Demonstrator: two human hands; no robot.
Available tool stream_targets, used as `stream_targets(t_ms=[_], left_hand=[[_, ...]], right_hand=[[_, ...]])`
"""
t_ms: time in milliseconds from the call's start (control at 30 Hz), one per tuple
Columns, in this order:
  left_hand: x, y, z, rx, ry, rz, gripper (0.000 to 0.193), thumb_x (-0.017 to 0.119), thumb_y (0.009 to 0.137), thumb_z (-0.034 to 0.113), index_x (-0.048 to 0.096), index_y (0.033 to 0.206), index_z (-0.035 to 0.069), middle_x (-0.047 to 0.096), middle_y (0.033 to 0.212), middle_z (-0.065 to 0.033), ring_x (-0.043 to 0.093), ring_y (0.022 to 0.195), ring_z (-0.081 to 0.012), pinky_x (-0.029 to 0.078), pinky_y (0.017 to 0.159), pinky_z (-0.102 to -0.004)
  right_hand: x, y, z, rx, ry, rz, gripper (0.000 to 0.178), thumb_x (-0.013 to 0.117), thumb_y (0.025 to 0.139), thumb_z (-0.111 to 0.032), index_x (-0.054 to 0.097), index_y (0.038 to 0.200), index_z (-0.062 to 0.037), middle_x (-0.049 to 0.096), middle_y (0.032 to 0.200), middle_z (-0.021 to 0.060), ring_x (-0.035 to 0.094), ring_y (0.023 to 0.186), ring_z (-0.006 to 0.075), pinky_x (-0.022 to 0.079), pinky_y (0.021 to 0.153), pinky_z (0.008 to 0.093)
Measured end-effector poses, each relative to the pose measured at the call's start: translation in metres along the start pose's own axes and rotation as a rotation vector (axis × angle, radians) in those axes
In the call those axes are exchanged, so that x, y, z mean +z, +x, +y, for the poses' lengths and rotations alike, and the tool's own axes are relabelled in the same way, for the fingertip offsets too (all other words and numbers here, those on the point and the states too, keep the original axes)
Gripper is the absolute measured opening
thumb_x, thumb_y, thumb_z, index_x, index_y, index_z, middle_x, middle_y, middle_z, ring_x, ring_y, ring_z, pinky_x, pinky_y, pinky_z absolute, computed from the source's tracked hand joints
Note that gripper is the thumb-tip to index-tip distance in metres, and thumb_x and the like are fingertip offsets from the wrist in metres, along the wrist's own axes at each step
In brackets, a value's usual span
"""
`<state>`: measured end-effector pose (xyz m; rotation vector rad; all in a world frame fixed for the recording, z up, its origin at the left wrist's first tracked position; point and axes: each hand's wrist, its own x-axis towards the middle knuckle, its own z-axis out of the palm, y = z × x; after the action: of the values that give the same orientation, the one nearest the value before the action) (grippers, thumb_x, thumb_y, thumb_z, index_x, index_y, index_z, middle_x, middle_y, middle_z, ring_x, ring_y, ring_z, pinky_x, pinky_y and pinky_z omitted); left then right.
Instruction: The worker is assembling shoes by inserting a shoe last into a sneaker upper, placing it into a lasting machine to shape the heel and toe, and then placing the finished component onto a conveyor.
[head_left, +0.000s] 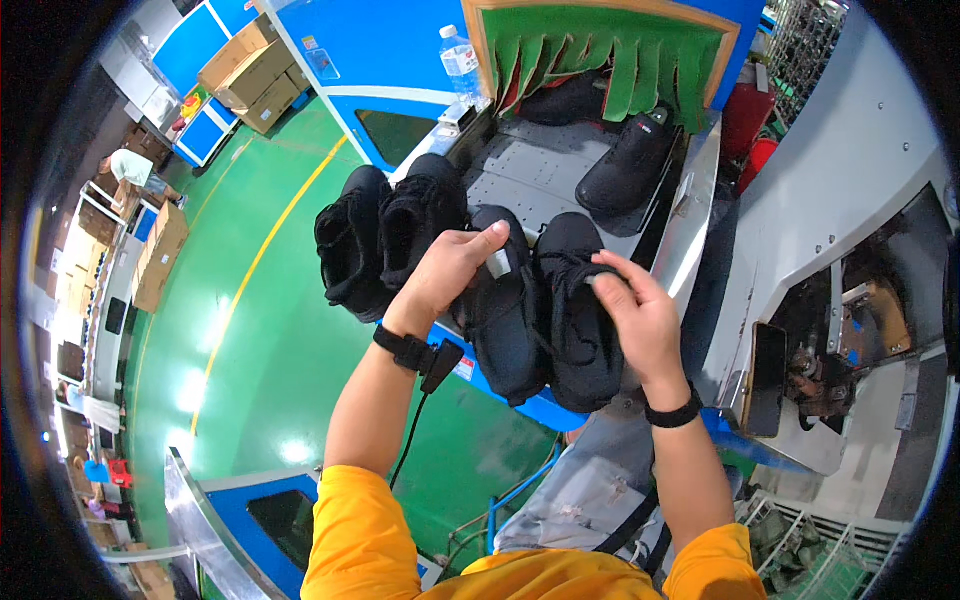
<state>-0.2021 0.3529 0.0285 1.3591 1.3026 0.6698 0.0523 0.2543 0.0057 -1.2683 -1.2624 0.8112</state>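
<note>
Two black shoes lie side by side in front of me at the near end of a conveyor. My left hand (452, 268) grips the left one (508, 335), thumb stretched over its top beside a small white label (498, 263); its other fingers are mostly hidden. The right shoe (582, 340) has its laced upper pinched between the thumb and fingers of my right hand (640, 312). Just left of my left hand, two more black shoes, an outer one (352, 245) and an inner one (425, 210), stand with their openings facing me.
A black shoe (628, 165) rests on the grey conveyor bed (510, 165), with another (562, 100) under a green strip curtain (590, 50). A plastic bottle (460, 65) stands at the opening's left. A phone (766, 380) is mounted on the right-hand machine (800, 230). Cartons (255, 75) and a person (140, 172) are far left.
</note>
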Motion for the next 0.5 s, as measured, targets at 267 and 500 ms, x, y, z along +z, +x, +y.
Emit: stream_targets(t_ms=[267, 500], left_hand=[[0.015, -0.015, 0.005, 0.101, 0.113, 0.114, 0.062, 0.060, 0.101, 0.050, 0.071, 0.110, -0.011, 0.070, 0.094, -0.0069, 0.059, 0.091, -0.0121, 0.049, 0.087, -0.0312], [0.022, -0.016, 0.005, 0.152, 0.154, 0.153, 0.057, 0.060, 0.103, 0.048, 0.071, 0.101, -0.009, 0.063, 0.082, -0.0011, 0.054, 0.083, -0.0103, 0.046, 0.077, -0.0288]], right_hand=[[-0.020, -0.014, -0.027, -0.034, -0.290, -0.196, 0.055, 0.064, 0.082, -0.005, 0.055, 0.135, 0.0078, 0.063, 0.127, 0.0317, 0.063, 0.118, 0.0431, 0.050, 0.102, 0.0422], [-0.039, -0.020, -0.047, -0.054, -0.260, 0.049, 0.044, 0.062, 0.084, -0.001, 0.062, 0.128, 0.0058, 0.067, 0.106, 0.0322, 0.066, 0.101, 0.0464, 0.054, 0.087, 0.0454]])
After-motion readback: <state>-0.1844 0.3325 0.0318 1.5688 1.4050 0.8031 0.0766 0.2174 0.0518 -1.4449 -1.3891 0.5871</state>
